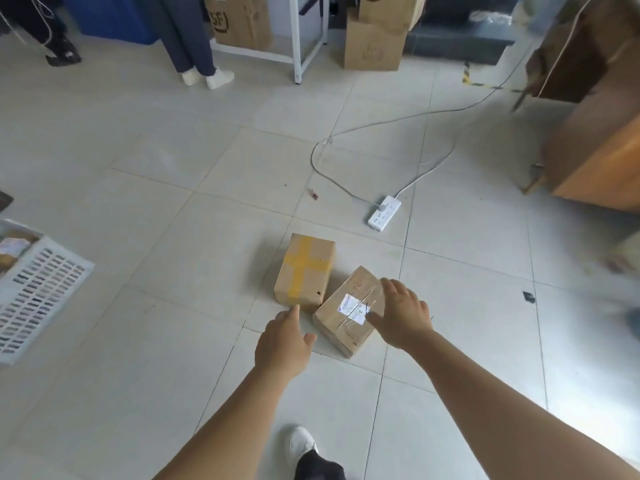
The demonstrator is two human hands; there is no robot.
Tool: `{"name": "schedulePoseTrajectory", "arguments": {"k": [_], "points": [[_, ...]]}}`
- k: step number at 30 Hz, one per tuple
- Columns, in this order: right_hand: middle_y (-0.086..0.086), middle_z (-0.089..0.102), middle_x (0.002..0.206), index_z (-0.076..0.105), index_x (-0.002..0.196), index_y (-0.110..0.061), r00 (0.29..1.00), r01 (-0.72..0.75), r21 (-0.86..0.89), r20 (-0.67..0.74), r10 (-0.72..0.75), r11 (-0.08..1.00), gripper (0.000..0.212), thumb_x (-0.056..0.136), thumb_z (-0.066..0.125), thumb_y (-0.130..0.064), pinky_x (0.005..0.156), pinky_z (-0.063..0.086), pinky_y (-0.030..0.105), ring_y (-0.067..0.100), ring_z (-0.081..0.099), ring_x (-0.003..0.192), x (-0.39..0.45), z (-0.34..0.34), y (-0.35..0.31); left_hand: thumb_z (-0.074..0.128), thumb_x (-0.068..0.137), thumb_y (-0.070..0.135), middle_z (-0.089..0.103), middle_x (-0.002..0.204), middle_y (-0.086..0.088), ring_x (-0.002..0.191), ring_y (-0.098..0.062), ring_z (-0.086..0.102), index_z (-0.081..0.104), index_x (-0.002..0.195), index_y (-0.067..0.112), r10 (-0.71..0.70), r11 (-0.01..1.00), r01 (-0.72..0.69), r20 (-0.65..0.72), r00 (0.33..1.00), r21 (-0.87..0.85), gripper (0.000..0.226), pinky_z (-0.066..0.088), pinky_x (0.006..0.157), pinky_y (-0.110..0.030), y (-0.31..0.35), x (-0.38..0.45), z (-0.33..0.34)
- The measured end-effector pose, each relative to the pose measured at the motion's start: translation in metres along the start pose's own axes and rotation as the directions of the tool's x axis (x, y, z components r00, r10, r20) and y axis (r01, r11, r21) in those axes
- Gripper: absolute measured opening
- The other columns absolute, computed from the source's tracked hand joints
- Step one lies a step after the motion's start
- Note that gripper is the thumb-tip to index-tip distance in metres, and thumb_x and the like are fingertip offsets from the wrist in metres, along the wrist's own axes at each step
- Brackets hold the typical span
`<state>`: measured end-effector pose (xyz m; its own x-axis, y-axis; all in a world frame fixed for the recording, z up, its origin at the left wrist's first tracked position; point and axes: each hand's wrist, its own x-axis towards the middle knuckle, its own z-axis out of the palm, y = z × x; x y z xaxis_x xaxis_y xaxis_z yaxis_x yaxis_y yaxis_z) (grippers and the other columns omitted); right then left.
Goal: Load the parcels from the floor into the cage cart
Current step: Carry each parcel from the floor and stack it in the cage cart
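Both my arms reach down into the lower middle of the frame toward two cardboard parcels lying on the pale tiled floor (138, 188). My right hand (403, 315) is spread wide, fingers straight and thumb stretched out to the left, over the right half of the parcel with the white label (341, 315); whether my palm already touches the cardboard I cannot tell. My left hand (282, 342) hangs just left of that parcel, fingers loosely extended with the forefinger pointing up toward the lower edge of the parcel with the yellow tape cross (304, 270), holding nothing. The two parcels sit just beside each other, the taped one upright in the frame, the labelled one turned at an angle with its corner near the other's lower right corner. At the left edge lies a white slotted plastic crate (41, 292) with something brown inside. Right of centre, above the parcels, a white power strip (384, 213) rests on the tiles with its cable (346, 133) looping toward the upper right. Along the top stand larger cardboard boxes (372, 46), a white metal frame (299, 39), and another person's legs in white shoes (204, 64). My own white shoe (301, 445) shows at the bottom centre.
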<state>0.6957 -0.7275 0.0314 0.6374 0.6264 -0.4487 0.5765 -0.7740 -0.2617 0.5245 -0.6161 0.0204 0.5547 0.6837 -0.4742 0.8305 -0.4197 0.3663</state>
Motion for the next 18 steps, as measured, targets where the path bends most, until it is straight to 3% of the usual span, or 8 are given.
{"name": "schedulePoseTrajectory", "arguments": {"k": [9,18], "points": [[0.000,0.024,0.159,0.019,0.153,-0.017,0.996,-0.078,-0.016,0.045,0.078,0.997,0.074,0.095,0.056,-0.042,0.112,0.025,0.039,0.024,0.024,0.145,0.104,0.012,0.048,0.048,0.096,0.036,0.046,0.138,-0.004,0.126,-0.025,0.044,0.027,0.146,0.015,-0.065,0.992,0.055,0.085,0.994,0.117,0.059,0.042,0.097,-0.036,0.014,0.092,0.035],[0.001,0.019,0.161,0.013,0.155,-0.016,0.978,0.029,-0.088,0.208,-0.010,0.996,0.076,0.096,0.053,-0.043,0.113,0.025,0.039,0.024,0.025,0.145,0.236,0.046,0.127,0.047,0.096,0.038,0.045,0.138,-0.005,0.125,-0.025,0.046,0.023,0.147,0.015,-0.318,0.947,0.312,0.086,0.944,0.082,0.061,0.042,0.095,-0.035,0.036,0.177,0.109]]}}
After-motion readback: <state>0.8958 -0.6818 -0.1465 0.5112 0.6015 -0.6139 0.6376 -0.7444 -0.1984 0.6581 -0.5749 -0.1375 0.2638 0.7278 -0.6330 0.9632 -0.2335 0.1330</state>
